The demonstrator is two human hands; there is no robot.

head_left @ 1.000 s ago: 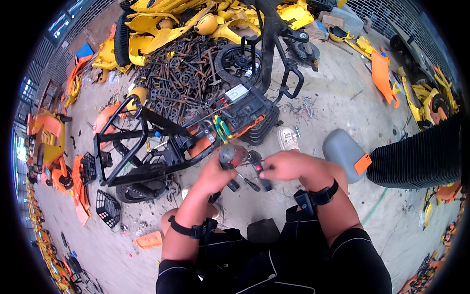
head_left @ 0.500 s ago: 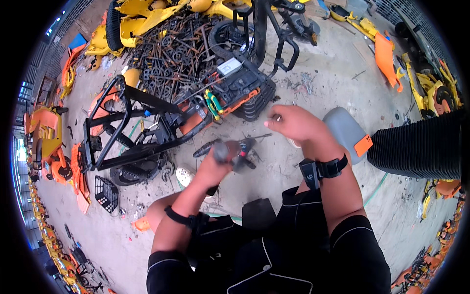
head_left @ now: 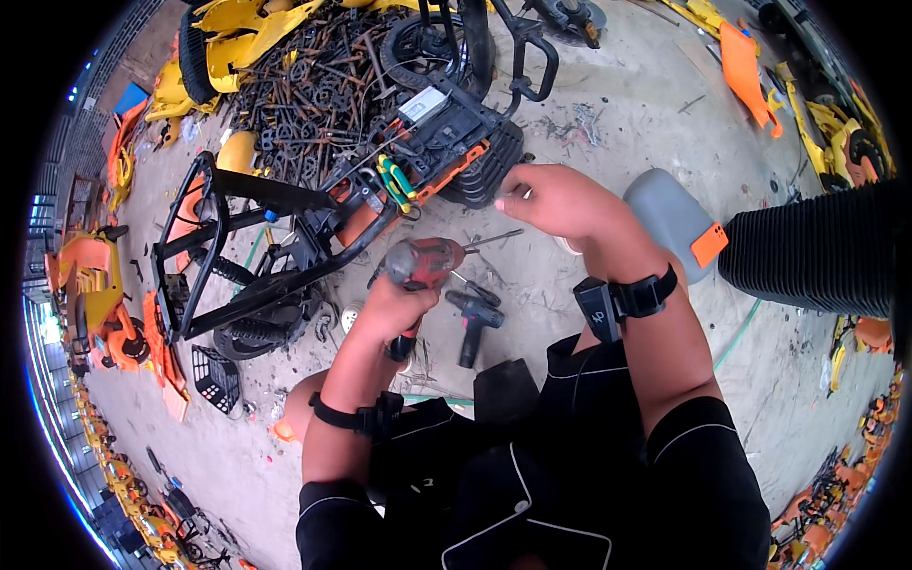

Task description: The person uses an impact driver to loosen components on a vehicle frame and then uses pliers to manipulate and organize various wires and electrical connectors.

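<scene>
My left hand (head_left: 388, 310) is wrapped round the grip of a red and grey cordless drill (head_left: 429, 262). Its long thin bit (head_left: 496, 237) points right, toward my right hand (head_left: 562, 201). That hand hangs with curled fingers, thumb and fingertips drawn together; whatever they may hold is too small to make out. On the floor just beyond my knees lies a second, dark cordless drill (head_left: 473, 318). Ahead is a partly stripped scooter, its black tube frame (head_left: 275, 195) lying across the floor. Green and yellow handled pliers (head_left: 395, 182) rest on its body, left of the drill's bit.
A heap of rusty metal parts (head_left: 309, 104) lies behind the scooter, beside yellow body panels (head_left: 242, 43). At right are a grey seat-like piece (head_left: 665, 218) with an orange phone-shaped object (head_left: 709, 244) on it, and a black ribbed stack (head_left: 807, 256). A black basket (head_left: 215, 378) sits left.
The drill in my left hand has swung from a blur to lie level, its bit pointing right. My right hand has shifted slightly left, fingers still curled. The view has tilted a little.
</scene>
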